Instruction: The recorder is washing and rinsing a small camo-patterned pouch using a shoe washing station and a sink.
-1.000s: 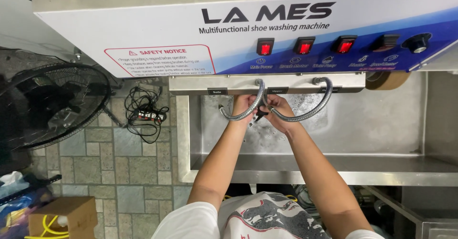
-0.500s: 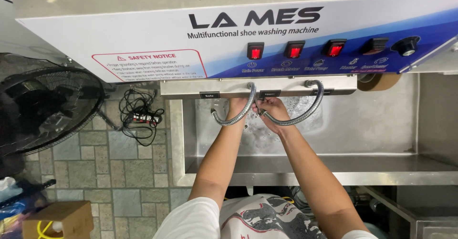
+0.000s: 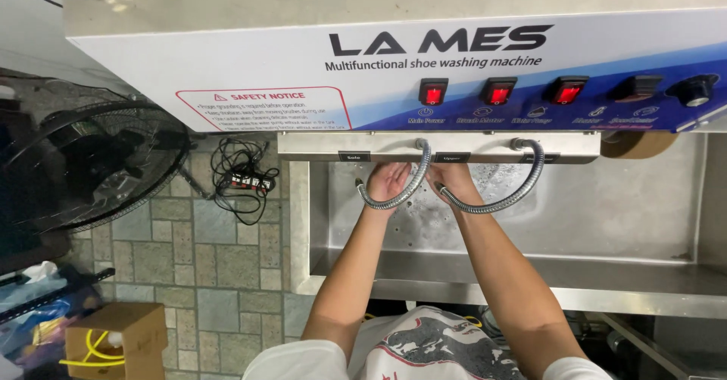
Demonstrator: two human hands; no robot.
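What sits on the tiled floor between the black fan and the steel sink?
In the head view, a black power strip with tangled black cables lies on the tiled floor, between the fan and the sink wall.

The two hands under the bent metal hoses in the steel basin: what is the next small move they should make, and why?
Probably bring the left hand and the right hand lower into the steel basin. Both sit high under the control panel, behind the two flexible hoses, which curve across them. What they hold, if anything, cannot be seen.
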